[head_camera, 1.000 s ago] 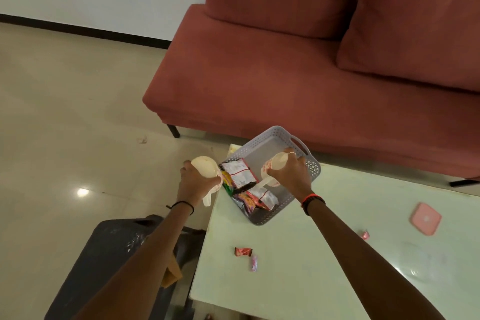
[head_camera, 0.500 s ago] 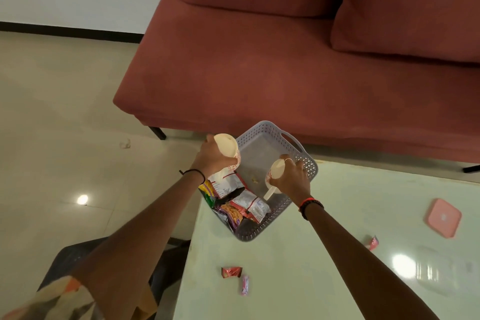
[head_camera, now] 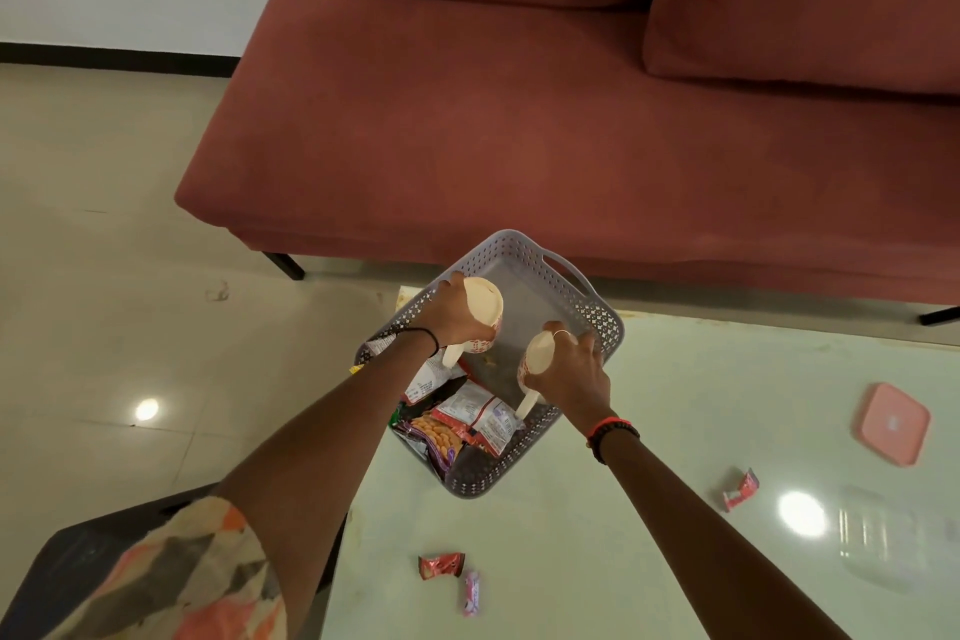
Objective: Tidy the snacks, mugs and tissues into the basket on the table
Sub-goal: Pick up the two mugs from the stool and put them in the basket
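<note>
Loose sweets [head_camera: 440,565] and a pink lid [head_camera: 889,424] dot the table [head_camera: 623,535]. Left hand [head_camera: 454,317] grips a mug [head_camera: 484,309] and right hand [head_camera: 571,372] a second mug [head_camera: 535,358], above the basket [head_camera: 597,322] of snack packets [head_camera: 470,418].

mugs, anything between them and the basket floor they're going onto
Nothing visible. The left mug and right mug are held over the basket's bare far half; the snacks lie in its near half.

Grey perforated basket [head_camera: 602,322], snack packets [head_camera: 470,418] in its near end, two cream mugs [head_camera: 485,307] tilted above, wrapped sweets [head_camera: 441,565] outside it
</note>
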Action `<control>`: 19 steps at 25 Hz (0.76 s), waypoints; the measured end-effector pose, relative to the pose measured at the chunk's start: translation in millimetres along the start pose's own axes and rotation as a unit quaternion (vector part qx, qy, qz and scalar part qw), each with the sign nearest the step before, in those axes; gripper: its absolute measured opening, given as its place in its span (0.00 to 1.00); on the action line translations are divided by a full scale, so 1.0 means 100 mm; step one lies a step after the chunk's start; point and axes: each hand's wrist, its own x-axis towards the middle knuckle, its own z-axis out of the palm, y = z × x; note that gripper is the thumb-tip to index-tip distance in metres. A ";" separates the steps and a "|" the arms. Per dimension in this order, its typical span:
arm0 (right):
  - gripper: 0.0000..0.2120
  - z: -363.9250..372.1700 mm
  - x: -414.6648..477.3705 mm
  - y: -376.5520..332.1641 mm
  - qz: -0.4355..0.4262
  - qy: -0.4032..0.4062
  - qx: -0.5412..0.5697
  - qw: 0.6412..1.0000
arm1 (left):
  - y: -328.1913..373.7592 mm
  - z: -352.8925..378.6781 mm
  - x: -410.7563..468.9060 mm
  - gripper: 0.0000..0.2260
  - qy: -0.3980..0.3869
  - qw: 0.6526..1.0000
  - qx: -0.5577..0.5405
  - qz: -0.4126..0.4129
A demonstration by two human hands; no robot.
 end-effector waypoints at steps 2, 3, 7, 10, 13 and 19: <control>0.36 0.04 -0.01 0.03 0.005 0.003 0.000 1.000 | -0.04 0.07 0.04 0.42 -0.010 1.000 0.008 -0.001; 0.36 0.05 -0.02 0.03 0.005 0.006 -0.001 1.000 | -0.06 0.10 0.06 0.42 -0.013 1.000 0.012 -0.002; 0.37 0.08 -0.02 0.02 0.002 0.011 -0.008 1.000 | -0.08 0.16 0.10 0.43 -0.014 1.000 0.024 -0.004; 0.36 0.08 0.02 0.02 0.002 0.017 -0.006 1.000 | -0.06 0.20 0.13 0.44 -0.022 0.999 0.027 -0.002; 0.36 0.10 0.05 0.03 0.002 0.029 -0.002 1.000 | -0.07 0.26 0.16 0.44 -0.020 0.999 0.031 -0.006; 0.36 0.19 0.07 0.00 0.007 0.039 0.001 0.999 | -0.05 0.43 0.18 0.42 0.018 0.996 0.088 0.002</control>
